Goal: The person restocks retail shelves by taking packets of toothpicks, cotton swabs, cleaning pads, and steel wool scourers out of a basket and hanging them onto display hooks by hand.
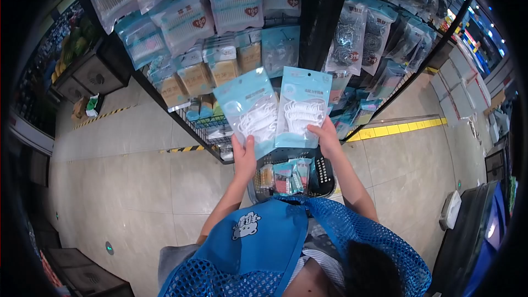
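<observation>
We see the left hand [243, 153] pinching the bottom edge of the left floss-pick pouch [257, 118], whose top leans leftward, with the thumb on its front. The right hand [326, 138] grips the right floss-pick pouch [303, 111], nearly upright, at its lower right edge. We find both pouches side by side before a display rack [323, 27] hung with cotton-swab packs [235, 4]. Below them we note a shopping basket [324, 175] containing smaller packets [291, 177].
</observation>
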Available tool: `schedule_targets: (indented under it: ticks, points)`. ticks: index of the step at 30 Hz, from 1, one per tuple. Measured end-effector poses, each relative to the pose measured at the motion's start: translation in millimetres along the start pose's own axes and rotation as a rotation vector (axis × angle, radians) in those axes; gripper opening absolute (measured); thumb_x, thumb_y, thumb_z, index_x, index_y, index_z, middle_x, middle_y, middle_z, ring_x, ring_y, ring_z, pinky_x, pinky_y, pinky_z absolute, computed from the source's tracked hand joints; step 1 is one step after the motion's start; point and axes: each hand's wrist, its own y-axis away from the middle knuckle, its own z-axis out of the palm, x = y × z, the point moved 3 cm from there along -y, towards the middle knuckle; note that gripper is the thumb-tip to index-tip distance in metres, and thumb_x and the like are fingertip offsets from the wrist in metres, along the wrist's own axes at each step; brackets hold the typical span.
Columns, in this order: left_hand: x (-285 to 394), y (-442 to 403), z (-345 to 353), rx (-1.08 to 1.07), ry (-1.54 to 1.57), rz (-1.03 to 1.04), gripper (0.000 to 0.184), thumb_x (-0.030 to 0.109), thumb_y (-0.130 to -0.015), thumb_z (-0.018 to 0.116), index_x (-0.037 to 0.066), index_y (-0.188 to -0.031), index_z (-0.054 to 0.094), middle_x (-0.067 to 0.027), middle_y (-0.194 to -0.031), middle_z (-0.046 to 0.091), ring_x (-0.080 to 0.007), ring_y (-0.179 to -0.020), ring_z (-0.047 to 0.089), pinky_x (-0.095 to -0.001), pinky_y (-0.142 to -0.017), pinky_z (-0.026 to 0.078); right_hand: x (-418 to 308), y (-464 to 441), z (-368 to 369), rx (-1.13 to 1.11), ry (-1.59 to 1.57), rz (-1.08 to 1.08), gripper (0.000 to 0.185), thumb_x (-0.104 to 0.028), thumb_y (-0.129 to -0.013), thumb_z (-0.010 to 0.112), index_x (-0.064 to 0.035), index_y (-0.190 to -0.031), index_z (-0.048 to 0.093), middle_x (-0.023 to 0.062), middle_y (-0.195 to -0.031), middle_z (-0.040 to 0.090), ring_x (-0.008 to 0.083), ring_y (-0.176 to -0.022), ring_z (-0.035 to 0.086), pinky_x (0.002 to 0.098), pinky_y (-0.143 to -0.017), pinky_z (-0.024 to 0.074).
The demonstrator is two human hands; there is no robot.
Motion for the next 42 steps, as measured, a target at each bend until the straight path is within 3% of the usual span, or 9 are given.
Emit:
schedule_targets:
  ticks: [5,11,17,35,42]
  points:
    - [-19,28,-20,0.053,0.079,-0.156,0.033,0.009,-0.081,0.038,-0.001,-0.110,0.028,-0.0111,-0.107,0.038,-0.0157,-0.097,0.037,-0.0254,-0.082,0.029,-24,-44,0,-0.041,0.054,0.008,0.047,0.004,-0.066,0.047,-0.0009,-0.110,0.032,0.0089,-0.104,0.046,0.0175,-0.096,0.044,0.0286,-0.083,0.0336]
    - [-30,61,-55,0.144,0.040,-0.254,0.032,0.008,-0.081,0.038,-0.001,-0.110,0.028,-0.0105,-0.105,0.040,-0.0154,-0.096,0.039,-0.0269,-0.082,0.031,-37,-87,21,-0.016,0.133,-0.007,0.039,-0.002,-0.065,0.051,0.0013,-0.101,0.036,0.0099,-0.097,0.047,0.0173,-0.089,0.046,0.0274,-0.078,0.0349]
    - [-42,65,-61,0.167,0.001,-0.237,0.029,0.010,-0.080,0.040,-0.001,-0.105,0.032,-0.0102,-0.101,0.042,-0.0153,-0.092,0.041,-0.0266,-0.080,0.032,-26,-105,20,0.006,0.218,0.019,0.039,-0.005,-0.064,0.052,0.0008,-0.100,0.037,0.0103,-0.095,0.048,0.0177,-0.087,0.047,0.0275,-0.076,0.0354]
    - [-50,59,-50,0.101,-0.003,-0.211,0.027,0.010,-0.079,0.041,-0.002,-0.102,0.035,-0.0103,-0.097,0.044,-0.0150,-0.090,0.041,-0.0259,-0.078,0.033,-23,-103,18,0.009,0.023,0.015,0.034,-0.004,-0.064,0.050,0.0008,-0.097,0.040,0.0093,-0.091,0.049,0.0168,-0.083,0.048,0.0269,-0.071,0.0377]
    - [-60,62,-48,0.072,-0.021,-0.211,0.028,0.011,-0.079,0.042,-0.002,-0.102,0.036,-0.0098,-0.097,0.044,-0.0150,-0.089,0.042,-0.0260,-0.078,0.033,-18,-115,12,0.114,0.210,0.085,0.036,-0.006,-0.062,0.053,0.0017,-0.095,0.040,0.0102,-0.089,0.049,0.0172,-0.080,0.049,0.0276,-0.069,0.0382]
